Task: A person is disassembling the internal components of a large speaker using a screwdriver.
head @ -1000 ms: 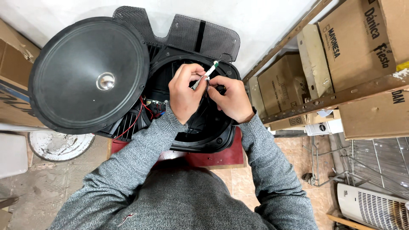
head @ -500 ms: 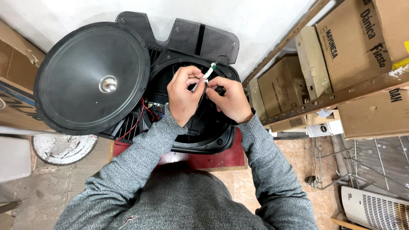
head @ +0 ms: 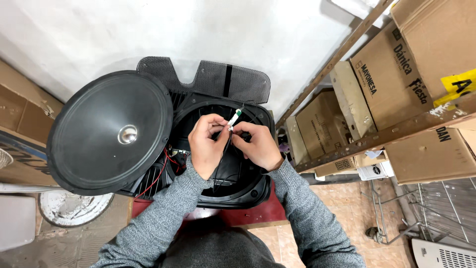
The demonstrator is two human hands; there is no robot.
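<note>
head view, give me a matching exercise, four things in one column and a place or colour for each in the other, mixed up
Things:
1. big speaker cone
2. mesh grille
3. small white and green part
4. cardboard boxes

Places or colours:
A. on the shelves at the right
B. pinched between the fingers of the left hand and the right hand
C. lying flat against the white wall, beyond the black housing
D. black, round, with a shiny centre, tilted beside the housing

Pairs: 1-D, 2-C, 3-B, 4-A
</note>
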